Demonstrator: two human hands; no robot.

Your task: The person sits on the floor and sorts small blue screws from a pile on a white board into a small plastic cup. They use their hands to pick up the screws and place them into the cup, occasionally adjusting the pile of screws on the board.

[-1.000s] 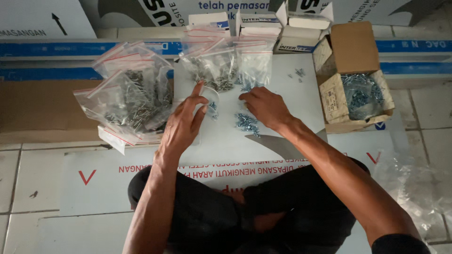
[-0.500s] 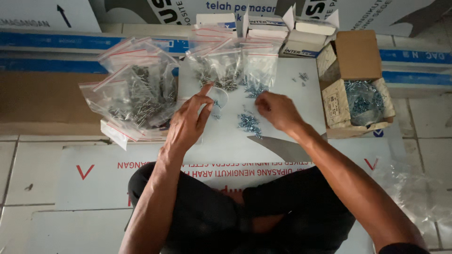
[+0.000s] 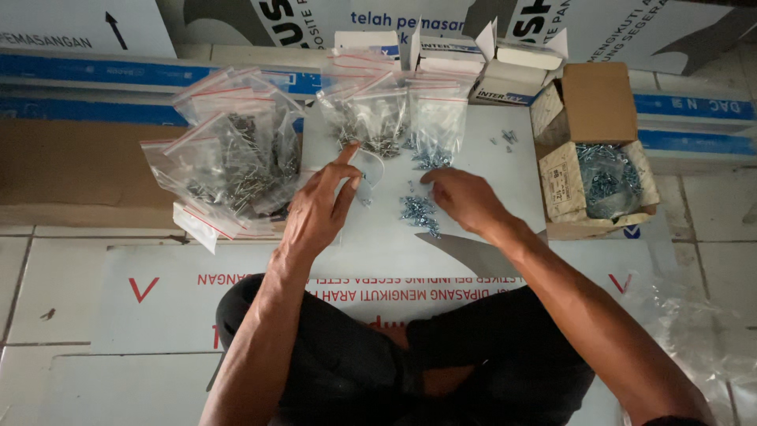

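Head view: hands [image 3: 394, 207] between bagged screws [image 3: 236, 162], brown box [image 3: 595, 150].

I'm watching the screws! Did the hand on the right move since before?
Yes. The right hand slid right, off the small screw pile, nearer the open cardboard box.

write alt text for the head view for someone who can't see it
Seen from above, a seated person's left hand holds a small clear bag open while the right hand rests beside a little pile of screws on a white board. Filled zip bags lie to the left, and an open cardboard box of screws to the right.
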